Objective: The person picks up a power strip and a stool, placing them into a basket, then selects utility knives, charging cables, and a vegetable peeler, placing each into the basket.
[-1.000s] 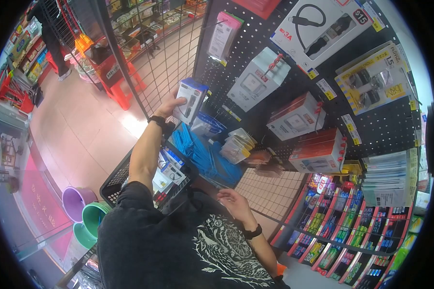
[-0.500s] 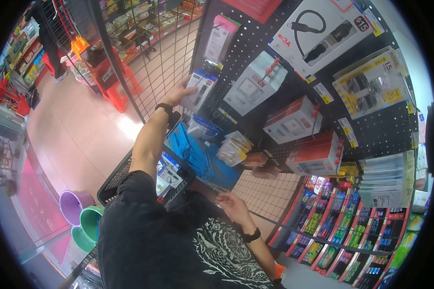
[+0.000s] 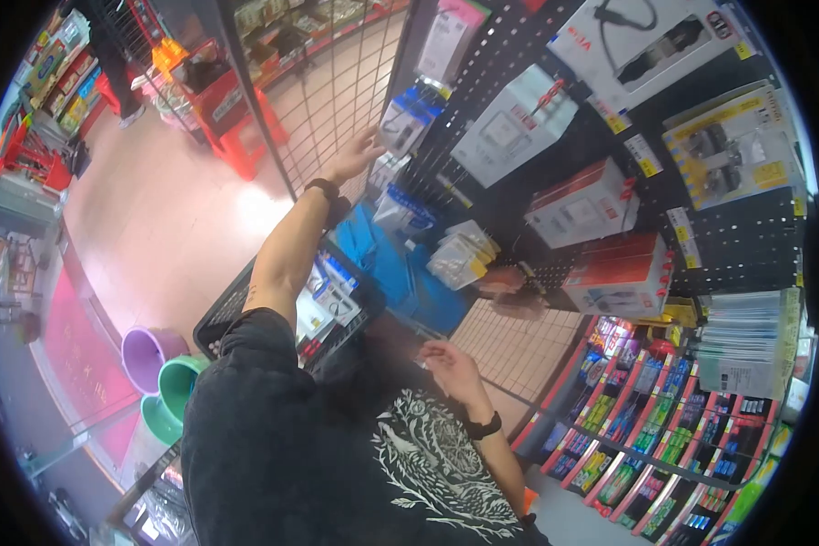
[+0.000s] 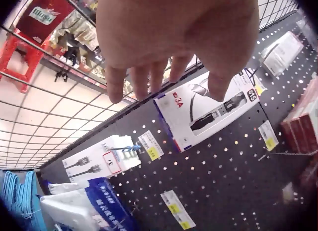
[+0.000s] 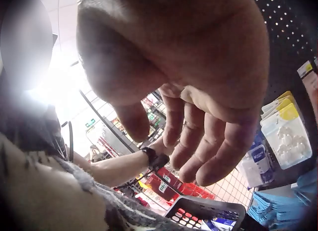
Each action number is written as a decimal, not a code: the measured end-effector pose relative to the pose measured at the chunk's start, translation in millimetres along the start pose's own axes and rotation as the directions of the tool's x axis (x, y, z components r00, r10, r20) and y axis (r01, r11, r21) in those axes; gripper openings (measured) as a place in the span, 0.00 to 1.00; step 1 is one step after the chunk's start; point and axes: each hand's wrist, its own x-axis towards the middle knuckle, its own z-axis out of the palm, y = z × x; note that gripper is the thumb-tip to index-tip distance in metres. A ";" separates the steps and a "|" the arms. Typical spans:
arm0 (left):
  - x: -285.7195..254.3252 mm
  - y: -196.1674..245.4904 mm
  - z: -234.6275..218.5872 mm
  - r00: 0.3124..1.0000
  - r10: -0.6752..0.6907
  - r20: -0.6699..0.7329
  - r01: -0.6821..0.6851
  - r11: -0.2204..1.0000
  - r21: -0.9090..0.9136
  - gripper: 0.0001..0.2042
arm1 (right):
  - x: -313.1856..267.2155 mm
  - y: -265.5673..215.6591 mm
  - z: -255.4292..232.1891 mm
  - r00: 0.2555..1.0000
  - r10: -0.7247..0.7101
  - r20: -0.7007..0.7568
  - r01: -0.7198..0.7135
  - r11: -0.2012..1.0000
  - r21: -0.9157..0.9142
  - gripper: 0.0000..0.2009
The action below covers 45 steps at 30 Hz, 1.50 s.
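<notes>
My left hand (image 3: 355, 155) reaches out to the pegboard with its fingers extended. Right by it hangs a white and blue boxed charging cable (image 3: 408, 120) on a hook. In the left wrist view the thumb overlaps the face of that boxed cable (image 4: 208, 111), and the other fingers (image 4: 156, 77) spread beyond its left edge with nothing gripped. Below it hangs a smaller cable pack (image 4: 94, 159). My right hand (image 3: 455, 369) hovers before the chest, fingers loosely bent and holding nothing, as the right wrist view (image 5: 184, 92) also shows.
A black basket (image 3: 223, 305) with several packs stands below the left arm. Blue hangers (image 3: 364, 246), bagged goods (image 3: 464, 255) and boxed chargers (image 3: 519, 123) fill the pegboard. A wire grid (image 3: 337, 82) borders it on the left. Purple (image 3: 150, 359) and green tubs (image 3: 177, 387) stand lower left.
The left hand carried the boxed cable up and away to the pegboard, where it now hangs, and has released it. The right hand stays before the chest.
</notes>
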 end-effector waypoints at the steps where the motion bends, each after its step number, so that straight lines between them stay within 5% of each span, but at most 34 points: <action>1: -16.4 -8.7 -2.4 0.995 -0.095 -0.038 0.098 0.992 0.075 0.34 | 3.3 9.7 -1.9 0.998 -0.060 0.003 0.061 0.998 -0.017 0.15; 4: -81.3 -37.9 -15.1 0.987 -0.150 -0.051 0.152 0.987 0.049 0.34 | -0.1 7.3 3.5 0.998 -0.062 0.030 0.063 0.998 -0.008 0.15; 8: -184.1 -53.9 -33.6 0.902 -0.431 -0.018 0.430 0.895 0.120 0.19 | -1.4 -1.0 6.4 0.999 0.007 0.050 -0.010 0.999 0.052 0.15; 10: -232.5 -79.1 -35.6 0.880 -0.464 -0.103 0.474 0.844 0.251 0.17 | -0.8 -2.6 6.4 0.998 0.016 0.059 -0.019 0.999 0.044 0.16; 12: -272.7 -117.7 -30.5 0.758 -0.611 -0.229 0.651 0.684 0.329 0.17 | 1.1 -1.4 7.1 0.998 0.016 0.068 -0.019 0.999 0.047 0.15; 14: -312.6 -249.4 -25.9 0.816 -0.542 -0.201 0.569 0.694 0.441 0.21 | 0.2 -3.6 10.1 0.997 0.018 0.072 -0.022 0.999 0.049 0.15; 15: -316.8 -205.6 -6.5 0.753 -0.592 -0.287 0.640 0.556 0.531 0.25 | -0.6 -8.9 12.2 0.997 0.031 0.077 -0.033 0.999 0.018 0.15; 16: -318.4 -215.2 5.4 0.671 -0.660 -0.339 0.707 0.432 0.559 0.31 | -1.0 -11.7 14.3 0.996 0.043 0.078 -0.042 0.999 -0.014 0.15; 19: -320.9 -200.1 40.2 0.650 -0.678 -0.343 0.760 0.572 0.308 0.40 | -4.2 -9.7 19.1 0.996 0.045 0.082 -0.039 0.996 -0.075 0.15; 20: -326.1 -240.8 46.1 0.654 -0.674 -0.345 0.756 0.561 0.336 0.43 | -7.3 -8.7 21.3 0.997 0.035 0.065 -0.030 0.996 -0.081 0.15; 21: -339.2 -282.9 60.7 0.742 -0.511 -0.434 0.666 0.635 0.391 0.46 | -9.8 -7.8 22.0 0.997 0.043 0.068 -0.033 0.990 -0.136 0.15; 22: -326.1 -252.2 63.1 0.565 -0.731 -0.382 0.819 0.444 0.363 0.45 | -10.6 -8.2 21.3 0.997 0.042 0.061 -0.029 0.981 -0.193 0.15; 24: -327.9 -257.8 59.0 0.613 -0.722 -0.322 0.767 0.444 0.464 0.42 | -13.5 -3.9 20.2 0.999 0.029 0.046 -0.021 0.985 -0.172 0.16; 26: -323.4 -246.4 64.3 0.566 -0.748 -0.347 0.813 0.436 0.385 0.38 | -13.2 -3.8 19.5 0.998 0.037 0.045 -0.030 0.987 -0.159 0.17; 28: -316.4 -239.6 54.8 0.615 -0.787 0.055 0.592 0.507 0.626 0.31 | -11.7 -2.6 18.3 0.999 0.033 0.032 -0.028 0.986 -0.163 0.17; 31: -315.3 -184.4 59.6 0.860 -0.509 -0.041 0.401 0.625 0.670 0.22 | -9.9 -16.1 19.7 0.999 -0.018 0.033 0.023 0.988 -0.151 0.18; 34: -294.0 -76.5 42.6 0.949 -0.309 -0.059 0.273 0.715 0.644 0.18 | -3.2 -6.9 14.8 0.998 -0.059 0.035 0.063 0.991 -0.121 0.19; 35: -286.0 -40.3 34.8 0.951 -0.303 -0.061 0.267 0.709 0.653 0.18 | -1.1 -9.8 14.2 0.997 -0.070 0.037 0.074 0.991 -0.113 0.19; 37: -268.6 38.8 18.7 0.981 -0.090 0.170 -0.026 0.814 0.581 0.19 | 3.1 -21.9 16.0 0.998 -0.064 0.001 0.063 0.973 -0.220 0.22; 38: -260.5 78.0 15.6 0.982 -0.089 0.168 -0.027 0.808 0.588 0.19 | 5.1 -29.5 20.8 0.997 -0.071 0.005 0.071 0.974 -0.215 0.22; 40: -247.4 141.5 20.6 0.939 0.026 0.343 -0.131 0.948 0.289 0.21 | 11.8 -44.8 33.4 0.966 -0.228 -0.125 0.175 0.927 -0.333 0.25; 41: -245.5 156.6 29.5 0.940 0.026 0.340 -0.133 0.946 0.295 0.21 | 17.3 -46.3 35.3 0.965 -0.234 -0.121 0.183 0.926 -0.330 0.25; 43: -240.0 176.5 50.8 0.933 0.066 0.353 -0.110 0.988 0.107 0.25 | 29.1 -46.3 36.5 0.922 -0.379 0.084 0.357 0.741 -0.568 0.27; 44: -238.3 180.3 64.6 0.935 0.069 0.348 -0.114 0.987 0.112 0.25 | 29.4 -50.5 39.5 0.919 -0.385 0.088 0.363 0.738 -0.569 0.27; 45: -237.9 182.0 79.2 0.974 0.048 0.222 -0.015 0.989 -0.147 0.26 | 28.7 -56.8 42.4 0.946 -0.324 0.013 0.283 0.808 -0.517 0.27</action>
